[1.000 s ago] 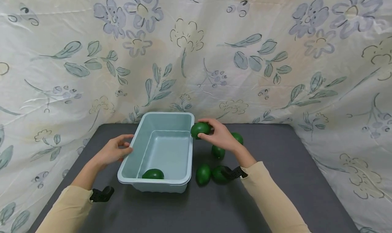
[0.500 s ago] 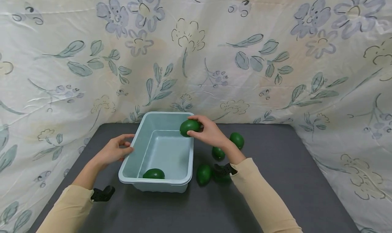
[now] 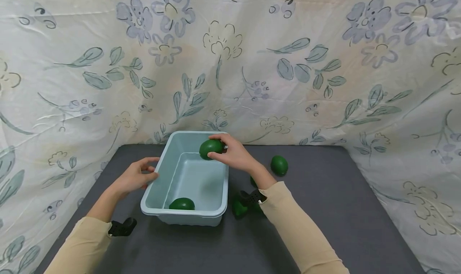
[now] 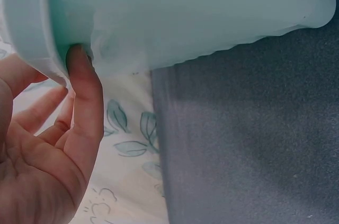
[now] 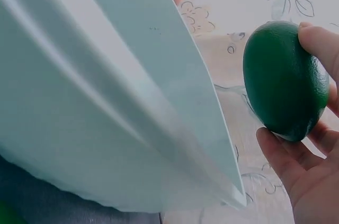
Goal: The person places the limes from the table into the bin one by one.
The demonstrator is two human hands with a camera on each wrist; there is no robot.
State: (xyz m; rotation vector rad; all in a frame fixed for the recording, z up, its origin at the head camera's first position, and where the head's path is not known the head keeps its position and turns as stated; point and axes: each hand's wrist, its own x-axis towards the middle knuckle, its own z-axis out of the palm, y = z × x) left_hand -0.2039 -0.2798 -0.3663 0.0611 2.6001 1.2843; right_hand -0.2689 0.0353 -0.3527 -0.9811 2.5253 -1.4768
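My right hand (image 3: 235, 156) holds a dark green, glossy avocado (image 3: 210, 149) above the far right part of a pale blue-green plastic bin (image 3: 189, 219). Thumb and fingers pinch the avocado (image 5: 283, 81) from its sides in the right wrist view. My left hand (image 3: 134, 178) grips the bin's left rim; in the left wrist view a finger (image 4: 85, 86) tucks under that rim. Inside the bin, near its front wall, lies another avocado (image 3: 182, 204), its lower part hidden.
On the dark grey table (image 3: 324, 210), right of the bin, lie several more avocados. One avocado (image 3: 279, 165) is in full view; another avocado (image 3: 239, 208) and its neighbours are partly covered by my right wrist and its black strap. A floral cloth (image 3: 230, 65) hangs behind.
My right hand has carried the avocado leftward, from beside the bin's right rim to over its inside. The left hand keeps its hold on the rim.
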